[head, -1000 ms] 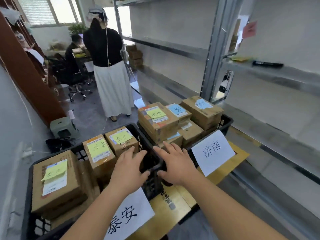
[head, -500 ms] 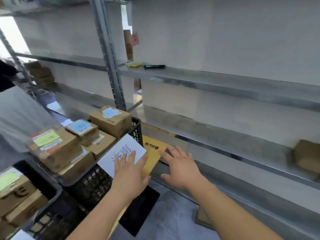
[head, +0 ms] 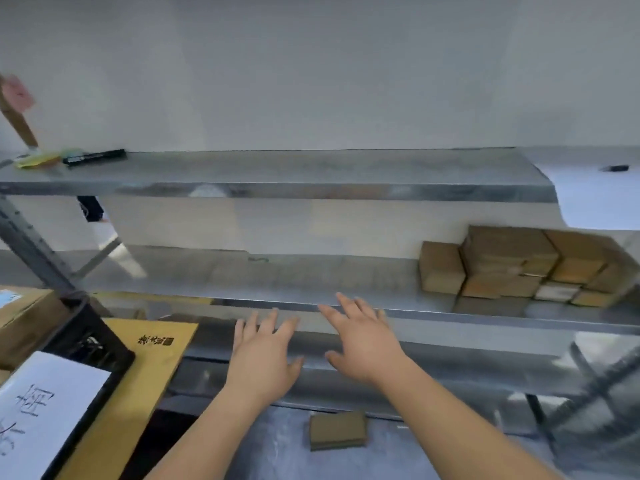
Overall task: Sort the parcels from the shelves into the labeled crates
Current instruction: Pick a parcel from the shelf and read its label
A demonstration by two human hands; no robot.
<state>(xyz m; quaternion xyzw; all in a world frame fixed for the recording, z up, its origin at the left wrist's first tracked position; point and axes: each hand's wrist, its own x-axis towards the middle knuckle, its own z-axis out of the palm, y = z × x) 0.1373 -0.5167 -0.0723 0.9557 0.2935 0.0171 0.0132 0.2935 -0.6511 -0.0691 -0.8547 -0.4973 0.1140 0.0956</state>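
view: swings off the crate to the shelf.
hands: left hand, right hand, fingers spread, holding nothing.
next: likely the stacked parcels.

2 hands: the left hand at 6 o'clock, the right hand just beside it, both with fingers spread and holding nothing. 1 stack of brown boxes at 3 o'clock, blurred, so the count within it cannot be told. 1 box in 1 black crate at 9 o'clock. 1 small box on the floor at 6 o'clock. 1 black marker at 10 o'clock. 1 white paper label at 8 o'clock. 2 metal shelves.
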